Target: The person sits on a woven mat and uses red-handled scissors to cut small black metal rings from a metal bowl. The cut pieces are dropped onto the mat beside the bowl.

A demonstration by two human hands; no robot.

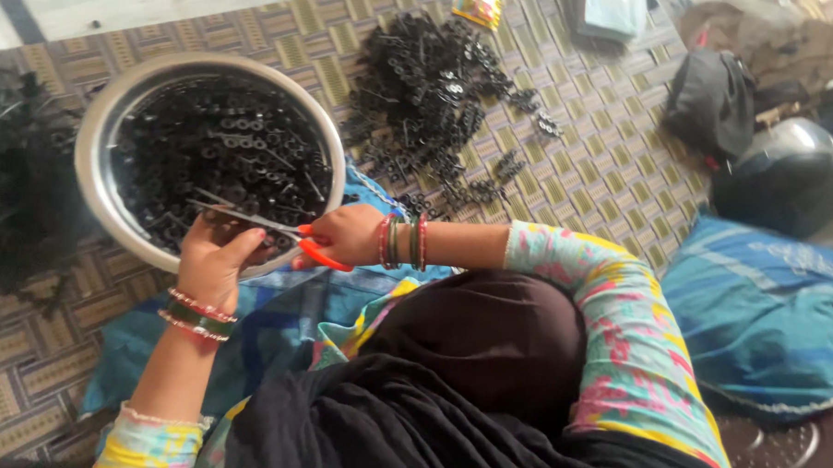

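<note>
- right hand: fingers clenched on orange-handled scissors, blades over metal bowl
- left hand: fingers pinching black plastic parts at the blades, bowl's near rim
- small yellow packet: top edge, on patterned mat

We're down on the floor of a home here, with piecework going on, no workbench in sight. A woven patterned mat covers the floor, and pale tiles show at its far edge. A blue cushion lies to the right, with a dark bag and a helmet just beyond it, plus folded cloth at the top. A wide metal basin brims with small black plastic parts, and a loose heap of them sits straight on the mat: household things and cottage work side by side.
</note>
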